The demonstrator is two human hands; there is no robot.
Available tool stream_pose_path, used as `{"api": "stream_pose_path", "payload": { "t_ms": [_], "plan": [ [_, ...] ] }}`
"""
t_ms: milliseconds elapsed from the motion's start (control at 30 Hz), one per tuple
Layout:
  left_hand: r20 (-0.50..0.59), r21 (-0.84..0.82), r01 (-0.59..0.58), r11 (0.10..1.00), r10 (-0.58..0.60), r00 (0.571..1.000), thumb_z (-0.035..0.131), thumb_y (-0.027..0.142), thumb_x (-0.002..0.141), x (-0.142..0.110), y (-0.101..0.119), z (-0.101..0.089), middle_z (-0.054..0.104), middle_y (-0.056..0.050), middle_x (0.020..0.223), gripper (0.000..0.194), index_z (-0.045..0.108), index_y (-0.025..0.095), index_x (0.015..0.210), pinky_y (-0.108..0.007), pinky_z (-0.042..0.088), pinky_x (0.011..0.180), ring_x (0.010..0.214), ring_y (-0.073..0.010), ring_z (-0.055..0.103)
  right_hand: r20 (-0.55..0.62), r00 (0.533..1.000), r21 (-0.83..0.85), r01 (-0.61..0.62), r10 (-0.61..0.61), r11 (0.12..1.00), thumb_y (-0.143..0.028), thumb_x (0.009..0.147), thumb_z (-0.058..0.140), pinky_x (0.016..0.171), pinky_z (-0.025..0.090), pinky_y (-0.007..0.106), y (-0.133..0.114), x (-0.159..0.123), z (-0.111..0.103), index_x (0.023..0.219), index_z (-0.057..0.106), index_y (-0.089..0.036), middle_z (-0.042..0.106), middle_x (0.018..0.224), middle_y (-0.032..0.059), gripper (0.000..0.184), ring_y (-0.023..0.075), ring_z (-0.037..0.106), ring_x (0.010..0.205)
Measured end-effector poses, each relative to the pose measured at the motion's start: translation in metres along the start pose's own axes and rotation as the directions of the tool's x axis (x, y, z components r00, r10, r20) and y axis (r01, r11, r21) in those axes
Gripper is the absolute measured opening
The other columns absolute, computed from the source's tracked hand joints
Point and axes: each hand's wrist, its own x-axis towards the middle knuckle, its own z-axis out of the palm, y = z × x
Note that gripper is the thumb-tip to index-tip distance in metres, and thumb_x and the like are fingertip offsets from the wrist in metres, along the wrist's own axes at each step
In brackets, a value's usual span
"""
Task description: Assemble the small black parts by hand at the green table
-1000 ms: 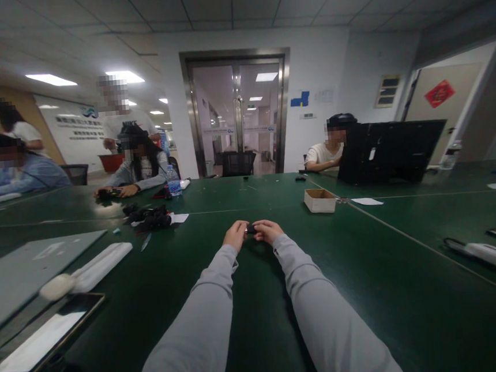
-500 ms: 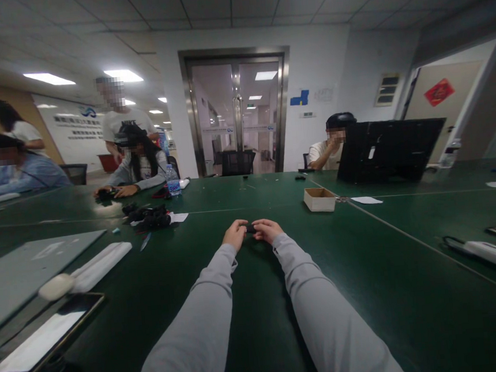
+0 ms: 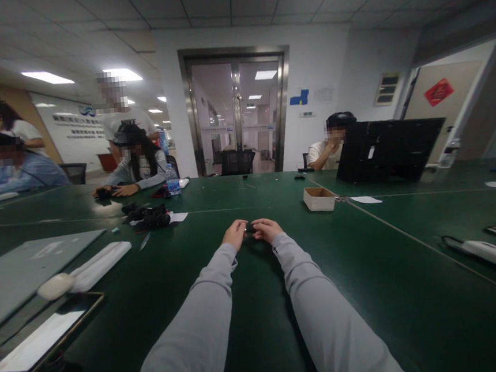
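Observation:
Both arms reach forward over the green table (image 3: 258,301). Between my hands is a small black object (image 3: 250,228) with a bright, metal-looking spot at its left end; it is too small for me to tell its kind. My left hand (image 3: 235,233) pinches the left end, thumb and fingers closed on it. At the other end, my right hand (image 3: 267,229) grips it with bent fingers. The fingers of both hands cover part of the object.
An open cardboard box (image 3: 319,200) stands ahead to the right, before a black monitor (image 3: 386,149). Left lie a black cluster of gear (image 3: 149,216), a pen (image 3: 145,241), a grey panel (image 3: 33,262), a white bar (image 3: 102,265) and a phone (image 3: 48,336). Several people sit or stand beyond.

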Motion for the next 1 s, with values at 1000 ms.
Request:
{"api": "stream_pose_path", "payload": {
  "t_ms": [1000],
  "plan": [
    [-0.004, 0.063, -0.068, 0.996, 0.069, 0.998, 0.042, 0.021, 0.073, -0.0004, 0.0011, -0.0016, 0.053, 0.001, 0.066, 0.029, 0.057, 0.020, 0.097, -0.024, 0.040, 0.066, 0.063, -0.0118, 0.050, -0.005, 1.000, -0.015, 0.001, -0.001, 1.000, -0.004, 0.067, 0.054, 0.041, 0.048, 0.015, 0.0010, 0.0006, -0.0001, 0.075, 0.057, -0.012, 0.058, 0.046, -0.0002, 0.011, 0.0087, 0.056, 0.042]
  ]
}}
